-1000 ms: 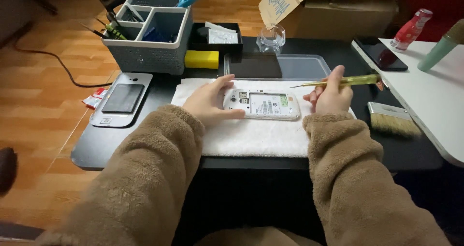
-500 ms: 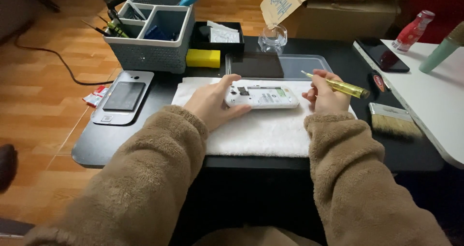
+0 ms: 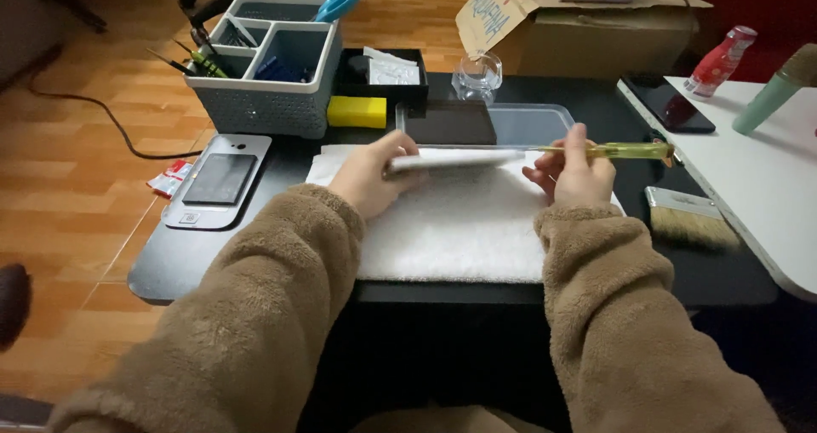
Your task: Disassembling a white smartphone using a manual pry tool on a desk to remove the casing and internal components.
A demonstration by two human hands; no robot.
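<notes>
left hand fingers pinch tilted phone; right hand fingers grip screwdriver.

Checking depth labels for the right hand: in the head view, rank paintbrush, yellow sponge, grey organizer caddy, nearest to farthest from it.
From the right hand, which holds a yellow-handled screwdriver:
1. Paintbrush, just to its right on the black table.
2. Yellow sponge, across the white towel, up and to the left.
3. Grey organizer caddy, farther left again, at the table's back-left corner.
</notes>
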